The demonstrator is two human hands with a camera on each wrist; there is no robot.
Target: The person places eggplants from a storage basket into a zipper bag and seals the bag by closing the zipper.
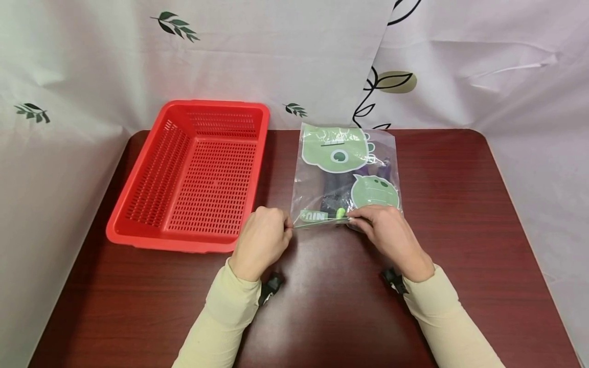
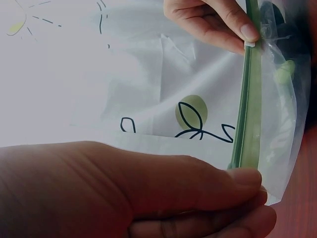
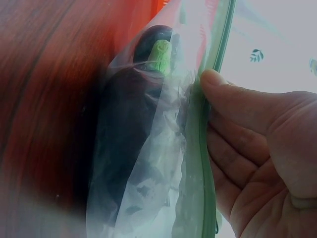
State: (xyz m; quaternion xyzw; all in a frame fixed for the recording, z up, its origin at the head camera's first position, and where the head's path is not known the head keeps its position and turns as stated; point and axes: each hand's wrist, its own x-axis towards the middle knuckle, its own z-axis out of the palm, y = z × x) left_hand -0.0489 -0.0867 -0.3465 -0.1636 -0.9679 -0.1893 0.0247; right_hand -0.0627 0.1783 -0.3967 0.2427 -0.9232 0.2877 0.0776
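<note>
A clear zip bag [image 1: 342,151] with green cartoon prints lies on the table, its zip edge facing me and lifted a little. My left hand [image 1: 264,237] pinches the left end of that edge between thumb and fingers. Toward the right side, my right hand [image 1: 386,230] pinches the green zip strip, its thumb at a small white slider [image 2: 250,44] in the left wrist view. Through the plastic show dark, eggplant-like things [image 3: 124,129], one with a light green stem [image 3: 161,57]. The bag's right front corner is partly hidden behind my right hand.
A red perforated plastic basket [image 1: 186,245] stands to the left of the bag, close to my left hand. The dark red wooden table [image 1: 460,204] ends at the back against a white curtain [image 1: 276,51] with leaf prints. Both wrists wear black straps.
</note>
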